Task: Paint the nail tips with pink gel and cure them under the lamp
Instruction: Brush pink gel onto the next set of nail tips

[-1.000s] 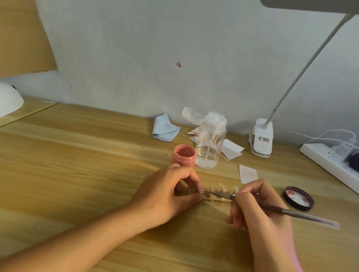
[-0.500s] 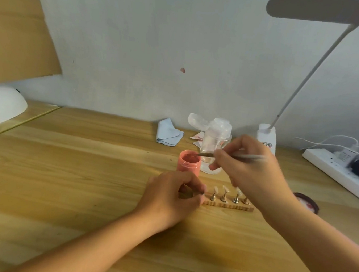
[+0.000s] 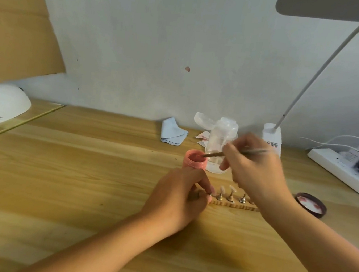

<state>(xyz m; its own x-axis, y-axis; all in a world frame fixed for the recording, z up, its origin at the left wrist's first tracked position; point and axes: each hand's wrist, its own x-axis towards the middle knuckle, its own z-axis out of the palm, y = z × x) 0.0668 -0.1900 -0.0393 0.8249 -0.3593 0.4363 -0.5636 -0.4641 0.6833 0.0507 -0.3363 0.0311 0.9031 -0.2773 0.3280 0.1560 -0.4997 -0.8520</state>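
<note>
On the table, head view: we look down at a wooden table [image 3: 72,169] with both hands over its middle part.
Pink gel jar: the open jar [image 3: 194,161] stands upright, just behind the left hand and touching or nearly touching a clear pump bottle [image 3: 217,139].
Brush: the thin brush [image 3: 216,154] lies slanted, and its dark tip is inside the mouth of the jar.
Right hand: the right hand [image 3: 256,171] pinches the brush handle between thumb and fingers. It is blurred, so we cannot tell each finger apart.
Left hand: the left hand [image 3: 177,199] rests on the table with curled fingers, and thumb and first finger pinch the left end of the wooden strip [image 3: 233,205].
Nail tips: the pale nail tips [image 3: 232,188] stand on small metal pegs in a row along the strip, between the two hands. The right end of the row is hidden under the right wrist. We cannot tell if any tip has colour on it.
Jar lid: a dark lid [image 3: 310,205] lies upside down to the right of the strip, with pink marks inside.
Curing lamp: the white domed lamp [image 3: 4,101] sits far to the left, well apart from the tips.
Back of the table: a folded blue cloth [image 3: 173,133] lies near the wall, and a white desk lamp [image 3: 312,72] rises on the right.
Right edge: a white power strip [image 3: 341,171] lies there with plugs in it.
</note>
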